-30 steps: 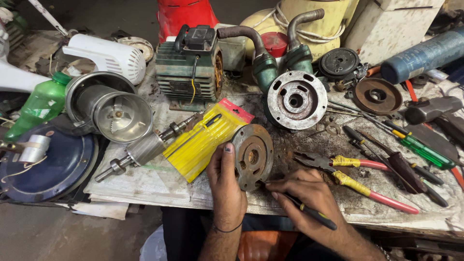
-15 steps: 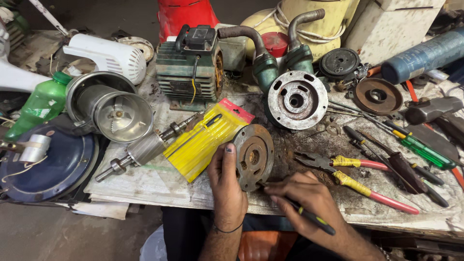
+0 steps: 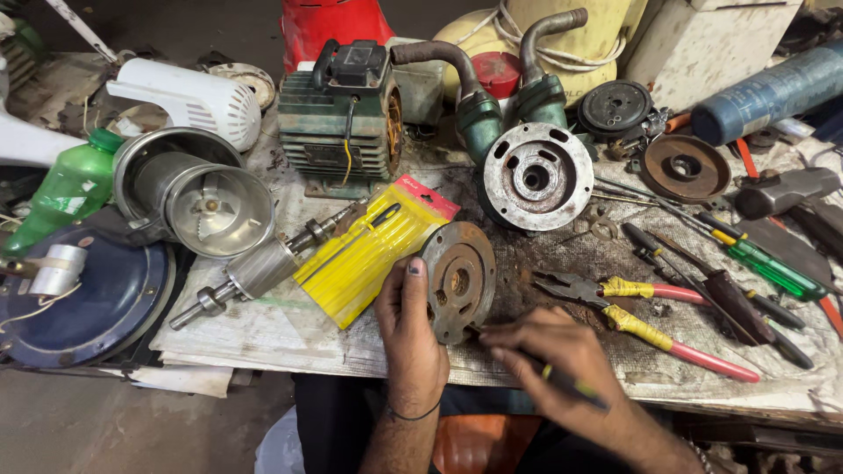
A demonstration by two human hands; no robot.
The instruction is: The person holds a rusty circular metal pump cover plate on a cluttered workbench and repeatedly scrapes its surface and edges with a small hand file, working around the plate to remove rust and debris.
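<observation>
1. Motor (image 3: 344, 114): stands at the back of the bench, well behind the plate; not touched.
2. Flange (image 3: 537, 176): loose, lying behind and right of the plate, apart from it.
3. Rusty plate (image 3: 458, 281): tilted on edge at the bench front, off any housing; nothing refitted yet.
4. Left hand (image 3: 408, 329): fingers closed on the plate's left rim, steadying it.
5. Right hand (image 3: 562, 360): pinching a screwdriver (image 3: 571, 386), tip at the plate's lower edge, probably prying or scraping; contact unclear.
6. Pliers (image 3: 641, 312): idle, right of the plate.
</observation>
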